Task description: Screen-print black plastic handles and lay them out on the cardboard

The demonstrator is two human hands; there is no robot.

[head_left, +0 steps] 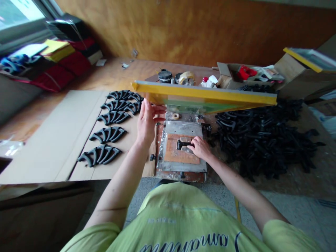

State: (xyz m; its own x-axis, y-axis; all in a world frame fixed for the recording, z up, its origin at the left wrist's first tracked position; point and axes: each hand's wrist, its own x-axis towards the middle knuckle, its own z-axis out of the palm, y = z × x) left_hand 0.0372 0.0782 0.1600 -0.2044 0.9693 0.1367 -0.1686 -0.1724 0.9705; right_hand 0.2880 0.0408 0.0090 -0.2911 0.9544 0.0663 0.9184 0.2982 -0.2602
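A yellow-framed printing screen (204, 93) is tilted up above the press bed, its green mesh showing underneath. My left hand (148, 119) is raised under the frame's near edge, with the fingers holding it. My right hand (201, 147) grips a black plastic piece (183, 144) lying on an orange-brown pad (181, 154). The pad sits on a scuffed metal plate (168, 164), and my fingers hide the piece's right end.
Several black curved pieces lie in rows on a cardboard sheet (63, 140) to the left. A large heap of black pieces (259, 140) lies to the right. Jars, tape and a bottle stand behind the screen, beside an open cardboard box (228, 75).
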